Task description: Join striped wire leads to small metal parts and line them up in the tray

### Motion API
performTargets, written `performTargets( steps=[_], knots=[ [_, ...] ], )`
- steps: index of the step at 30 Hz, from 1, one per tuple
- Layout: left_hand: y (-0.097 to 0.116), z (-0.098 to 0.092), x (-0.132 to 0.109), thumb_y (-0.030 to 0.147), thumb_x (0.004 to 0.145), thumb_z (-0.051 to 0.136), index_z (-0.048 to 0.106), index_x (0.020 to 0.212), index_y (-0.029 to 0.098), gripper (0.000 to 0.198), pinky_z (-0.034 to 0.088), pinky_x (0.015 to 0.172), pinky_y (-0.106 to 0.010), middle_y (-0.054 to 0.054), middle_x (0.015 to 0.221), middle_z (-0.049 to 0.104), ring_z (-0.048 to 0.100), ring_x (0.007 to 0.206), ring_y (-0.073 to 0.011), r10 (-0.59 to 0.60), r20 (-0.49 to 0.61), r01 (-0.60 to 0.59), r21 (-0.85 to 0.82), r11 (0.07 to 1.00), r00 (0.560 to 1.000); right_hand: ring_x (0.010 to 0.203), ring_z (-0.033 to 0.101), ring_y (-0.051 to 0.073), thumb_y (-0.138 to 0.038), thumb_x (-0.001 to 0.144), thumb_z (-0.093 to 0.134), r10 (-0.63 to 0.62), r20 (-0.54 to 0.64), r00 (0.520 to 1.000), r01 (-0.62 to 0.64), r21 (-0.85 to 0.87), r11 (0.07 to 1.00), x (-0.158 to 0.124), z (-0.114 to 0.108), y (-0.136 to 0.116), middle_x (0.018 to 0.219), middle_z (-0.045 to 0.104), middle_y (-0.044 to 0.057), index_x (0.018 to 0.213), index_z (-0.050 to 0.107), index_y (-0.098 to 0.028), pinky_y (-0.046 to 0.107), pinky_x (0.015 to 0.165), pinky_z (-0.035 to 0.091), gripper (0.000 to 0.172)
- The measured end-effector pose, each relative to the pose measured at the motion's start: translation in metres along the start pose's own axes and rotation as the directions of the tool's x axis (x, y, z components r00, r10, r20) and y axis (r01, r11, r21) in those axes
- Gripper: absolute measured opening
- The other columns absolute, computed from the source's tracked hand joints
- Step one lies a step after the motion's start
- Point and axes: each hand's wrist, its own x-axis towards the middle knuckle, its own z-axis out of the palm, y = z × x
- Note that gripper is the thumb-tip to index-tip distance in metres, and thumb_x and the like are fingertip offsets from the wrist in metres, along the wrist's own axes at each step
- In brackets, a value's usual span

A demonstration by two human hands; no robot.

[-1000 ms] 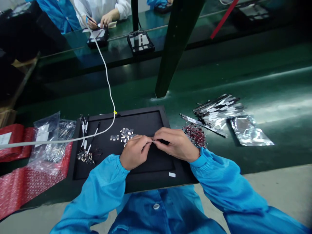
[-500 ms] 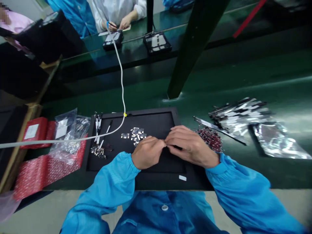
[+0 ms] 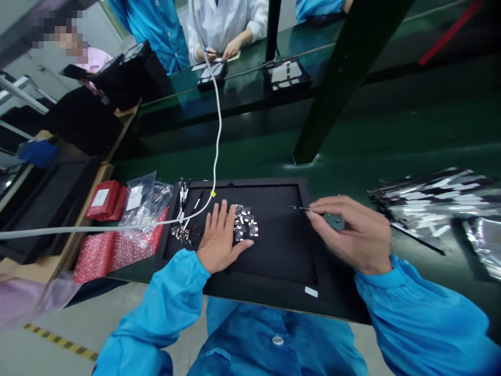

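A rectangular matte-black tray (image 3: 274, 263) contains small flat black-and-silver boards (image 3: 245, 224) beside the left hand (image 3: 219, 240), its fingers spread and released, while the right hand (image 3: 354, 232) pinches a thin dark strip (image 3: 299, 208) over the tray's right side, the hands now separated, previously meeting at the fingertips.

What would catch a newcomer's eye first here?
The flat black rectangular tray at centre, with the bare left hand spread beside small black-and-silver pieces. The right hand pinches a thin dark piece near the tray's right edge. Red bubble wrap lies to its left.
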Motion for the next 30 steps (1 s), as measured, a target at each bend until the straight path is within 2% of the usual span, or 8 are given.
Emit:
performTargets(
  steps=[7, 11, 13, 16, 19, 21, 25, 30],
  knots=[
    [0.019, 0.028, 0.021, 0.067, 0.094, 0.036, 0.021, 0.158, 0.015, 0.084, 0.011, 0.122, -0.062, -0.016, 0.167, 0.013, 0.007, 0.154, -0.036, 0.0, 0.003, 0.0, 0.053, 0.999, 1.0, 0.078, 0.071, 0.02, -0.018, 0.086, 0.072, -0.055, 0.055, 0.997, 0.057, -0.024, 0.998, -0.004, 0.007, -0.008, 0.088, 0.073, 0.005, 0.087, 0.068, -0.021, 0.03, 0.07, 0.056, 0.006],
    [0.032, 0.014, 0.014, 0.064, 0.093, 0.043, 0.024, 0.157, 0.015, 0.083, 0.017, 0.12, -0.064, -0.016, 0.166, 0.018, 0.015, 0.153, -0.0383, 0.054, -0.068, -0.051, 0.055, 0.997, 0.996, 0.075, 0.072, 0.019, -0.018, 0.083, 0.075, -0.09, 0.0, 0.996, 0.09, -0.081, 0.993, -0.006, 0.005, -0.004, 0.086, 0.074, 0.004, 0.084, 0.068, -0.021, 0.027, 0.065, 0.056, 0.007],
    [0.022, -0.005, -0.002, 0.051, 0.095, 0.05, 0.039, 0.15, 0.014, 0.067, 0.03, 0.118, -0.053, -0.016, 0.158, 0.037, 0.032, 0.146, -0.0349, 0.054, -0.114, -0.045, 0.082, 0.996, 0.992, 0.073, 0.071, 0.018, -0.018, 0.082, 0.076, -0.091, -0.033, 0.995, 0.087, -0.103, 0.991, -0.006, 0.003, -0.003, 0.085, 0.074, 0.004, 0.084, 0.069, -0.02, 0.026, 0.065, 0.056, 0.007],
    [-0.016, -0.041, -0.023, 0.032, 0.096, 0.051, 0.067, 0.119, 0.014, 0.034, 0.044, 0.105, -0.043, -0.015, 0.118, 0.068, 0.059, 0.115, -0.029, -0.144, -0.177, 0.169, 0.138, 0.976, 0.974, 0.073, 0.071, 0.018, -0.019, 0.083, 0.076, -0.098, -0.049, 0.994, 0.092, -0.11, 0.99, -0.006, 0.002, -0.004, 0.083, 0.074, 0.005, 0.083, 0.068, -0.019, 0.026, 0.067, 0.056, 0.008],
    [-0.058, -0.068, -0.027, 0.035, 0.09, 0.06, 0.075, 0.095, 0.014, 0.027, 0.045, 0.099, -0.043, -0.016, 0.102, 0.071, 0.063, 0.103, -0.0309, -0.422, -0.149, 0.441, 0.139, 0.887, 0.894, 0.075, 0.071, 0.018, -0.019, 0.084, 0.074, -0.105, -0.031, 0.994, 0.102, -0.086, 0.991, -0.005, 0.004, -0.007, 0.084, 0.074, 0.006, 0.082, 0.068, -0.018, 0.027, 0.068, 0.056, 0.007],
    [-0.076, -0.074, -0.023, 0.038, 0.084, 0.066, 0.077, 0.084, 0.016, 0.025, 0.049, 0.089, -0.04, -0.014, 0.091, 0.073, 0.066, 0.091, -0.029, -0.481, -0.096, 0.489, 0.11, 0.865, 0.872, 0.075, 0.071, 0.018, -0.02, 0.085, 0.073, -0.108, -0.018, 0.994, 0.106, -0.062, 0.992, -0.005, 0.006, -0.008, 0.085, 0.073, 0.006, 0.082, 0.068, -0.018, 0.027, 0.067, 0.056, 0.006],
    [-0.081, -0.07, -0.014, 0.035, 0.078, 0.071, 0.075, 0.065, 0.018, 0.022, 0.049, 0.076, -0.033, -0.008, 0.066, 0.07, 0.067, 0.072, -0.023, -0.496, -0.032, 0.497, 0.037, 0.867, 0.868, 0.074, 0.071, 0.018, -0.021, 0.087, 0.071, -0.106, -0.021, 0.994, 0.105, -0.042, 0.994, -0.006, 0.008, -0.008, 0.084, 0.073, 0.005, 0.082, 0.067, -0.019, 0.028, 0.066, 0.056, 0.006],
    [-0.077, -0.082, -0.021, 0.042, 0.078, 0.068, 0.076, 0.069, 0.015, 0.029, 0.045, 0.063, -0.026, -0.005, 0.066, 0.072, 0.064, 0.065, -0.0184, -0.506, -0.01, 0.502, -0.104, 0.859, 0.863, 0.074, 0.071, 0.019, -0.022, 0.087, 0.07, -0.085, -0.003, 0.996, 0.085, -0.032, 0.996, -0.008, 0.009, -0.004, 0.085, 0.073, 0.004, 0.083, 0.067, -0.021, 0.028, 0.065, 0.057, 0.005]
  ],
)
